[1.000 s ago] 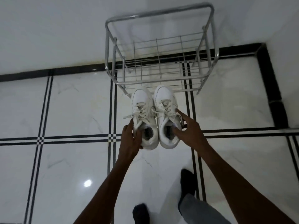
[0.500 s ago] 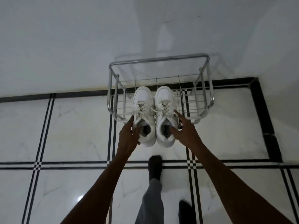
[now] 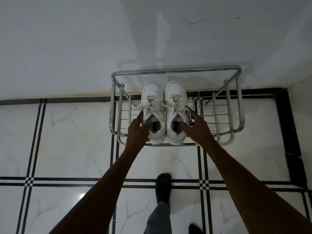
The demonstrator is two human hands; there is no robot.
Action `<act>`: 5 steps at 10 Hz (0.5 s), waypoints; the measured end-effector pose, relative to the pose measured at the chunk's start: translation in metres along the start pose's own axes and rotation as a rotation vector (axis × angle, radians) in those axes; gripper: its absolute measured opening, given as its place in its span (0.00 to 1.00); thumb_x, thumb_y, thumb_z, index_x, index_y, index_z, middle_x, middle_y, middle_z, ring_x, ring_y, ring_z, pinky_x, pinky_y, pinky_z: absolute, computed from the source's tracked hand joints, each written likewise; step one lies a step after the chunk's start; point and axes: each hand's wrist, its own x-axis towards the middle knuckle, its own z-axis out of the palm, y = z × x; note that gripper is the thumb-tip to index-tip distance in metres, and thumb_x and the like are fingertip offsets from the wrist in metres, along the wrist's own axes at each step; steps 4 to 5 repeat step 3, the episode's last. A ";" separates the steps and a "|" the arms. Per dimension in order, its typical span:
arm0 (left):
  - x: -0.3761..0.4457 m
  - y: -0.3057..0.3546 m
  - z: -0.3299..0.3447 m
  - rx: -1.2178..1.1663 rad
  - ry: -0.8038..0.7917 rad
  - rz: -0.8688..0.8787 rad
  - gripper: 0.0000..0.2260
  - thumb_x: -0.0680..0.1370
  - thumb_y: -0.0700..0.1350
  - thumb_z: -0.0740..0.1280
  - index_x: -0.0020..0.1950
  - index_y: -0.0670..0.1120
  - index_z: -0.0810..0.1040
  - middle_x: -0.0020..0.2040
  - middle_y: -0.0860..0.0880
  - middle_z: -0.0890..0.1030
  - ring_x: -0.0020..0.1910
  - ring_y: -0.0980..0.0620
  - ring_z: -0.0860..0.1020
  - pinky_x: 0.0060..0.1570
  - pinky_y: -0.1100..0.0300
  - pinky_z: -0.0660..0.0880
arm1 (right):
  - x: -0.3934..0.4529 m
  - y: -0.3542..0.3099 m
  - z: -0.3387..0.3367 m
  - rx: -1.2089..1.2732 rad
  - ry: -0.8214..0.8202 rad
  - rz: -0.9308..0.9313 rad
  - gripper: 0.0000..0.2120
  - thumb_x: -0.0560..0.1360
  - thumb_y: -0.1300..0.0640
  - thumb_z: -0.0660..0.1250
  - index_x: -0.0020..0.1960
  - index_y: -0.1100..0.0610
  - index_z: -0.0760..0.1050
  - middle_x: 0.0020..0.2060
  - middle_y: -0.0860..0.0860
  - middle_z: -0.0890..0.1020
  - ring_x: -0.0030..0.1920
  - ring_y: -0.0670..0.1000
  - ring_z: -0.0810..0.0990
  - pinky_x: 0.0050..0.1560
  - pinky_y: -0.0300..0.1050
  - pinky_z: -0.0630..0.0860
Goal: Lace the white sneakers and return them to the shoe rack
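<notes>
Two laced white sneakers sit side by side over the top wire shelf of a chrome shoe rack [image 3: 175, 70], toes toward the wall. My left hand [image 3: 137, 132] grips the left sneaker [image 3: 152, 98] at its outer side and collar, thumb by the opening. My right hand [image 3: 196, 128] grips the right sneaker [image 3: 176, 98] the same way, thumb inside its collar. The heels reach the rack's front rail. Whether the soles rest on the shelf I cannot tell.
The rack stands against a white wall [image 3: 84, 39] on a white marble floor [image 3: 76, 141] with black inlay lines. A black border runs along the wall and the right corner. My foot in a dark sock [image 3: 163, 186] stands in front of the rack.
Both hands carried the pair of sneakers forward from the floor in front of the rack to over its top shelf. I stepped closer to the rack.
</notes>
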 end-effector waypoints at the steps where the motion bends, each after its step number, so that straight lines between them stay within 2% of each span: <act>1: 0.001 0.001 -0.003 -0.046 -0.010 -0.043 0.27 0.82 0.40 0.66 0.80 0.47 0.65 0.61 0.41 0.80 0.40 0.46 0.84 0.29 0.59 0.82 | 0.003 0.002 -0.001 -0.021 -0.007 0.002 0.34 0.76 0.57 0.72 0.78 0.54 0.62 0.72 0.54 0.74 0.70 0.53 0.74 0.66 0.45 0.74; 2: 0.000 0.005 -0.009 0.068 -0.010 -0.034 0.28 0.80 0.48 0.69 0.79 0.50 0.67 0.64 0.44 0.82 0.53 0.46 0.84 0.47 0.47 0.85 | -0.002 -0.007 -0.004 -0.097 -0.035 -0.022 0.36 0.75 0.54 0.72 0.79 0.56 0.60 0.73 0.56 0.72 0.73 0.55 0.72 0.71 0.53 0.72; 3: -0.007 0.021 -0.013 0.175 0.034 -0.053 0.31 0.79 0.60 0.66 0.78 0.49 0.66 0.66 0.44 0.80 0.59 0.45 0.81 0.56 0.42 0.81 | -0.004 -0.020 -0.009 -0.223 0.007 -0.037 0.38 0.76 0.52 0.72 0.79 0.59 0.58 0.76 0.60 0.66 0.77 0.60 0.64 0.75 0.57 0.65; 5: -0.007 0.021 -0.013 0.175 0.034 -0.053 0.31 0.79 0.60 0.66 0.78 0.49 0.66 0.66 0.44 0.80 0.59 0.45 0.81 0.56 0.42 0.81 | -0.004 -0.020 -0.009 -0.223 0.007 -0.037 0.38 0.76 0.52 0.72 0.79 0.59 0.58 0.76 0.60 0.66 0.77 0.60 0.64 0.75 0.57 0.65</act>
